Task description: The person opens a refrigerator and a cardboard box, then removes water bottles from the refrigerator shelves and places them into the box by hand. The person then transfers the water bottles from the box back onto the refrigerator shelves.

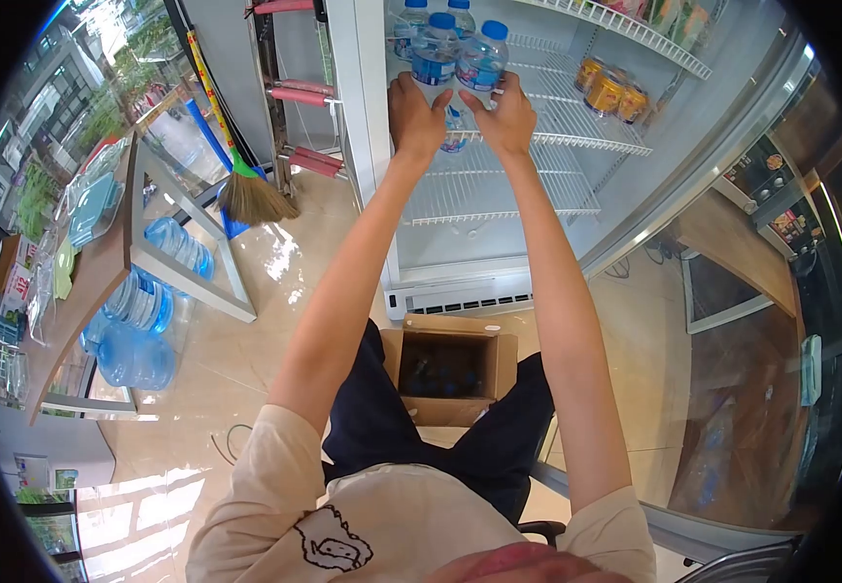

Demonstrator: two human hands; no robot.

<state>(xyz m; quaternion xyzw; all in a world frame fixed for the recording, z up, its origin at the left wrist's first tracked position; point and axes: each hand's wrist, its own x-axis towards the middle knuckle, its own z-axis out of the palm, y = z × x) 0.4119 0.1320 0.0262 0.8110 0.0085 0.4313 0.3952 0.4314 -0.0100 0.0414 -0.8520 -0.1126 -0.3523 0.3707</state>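
Several small water bottles (pixel 436 56) with blue caps and blue labels stand together on a white wire shelf (pixel 572 139) inside an upright fridge. My left hand (pixel 418 119) curls around the lower part of the front left bottle. Around the front right bottle (pixel 482 64), my right hand (pixel 503 115) has its thumb in front and its fingers along the outer side. Both thumbs point inward, near each other. The bottles' bases are partly hidden by my hands. More bottles show behind these two, against the fridge's left wall.
Yellow cans (pixel 606 95) share the shelf, farther right. An open cardboard box (pixel 449 412) with dark, blue-capped contents sits between my legs. The glass door (pixel 722 321) stands open at right. Large water jugs (pixel 134 355), a table (pixel 101 248) and a broom (pixel 254 194) are at left.
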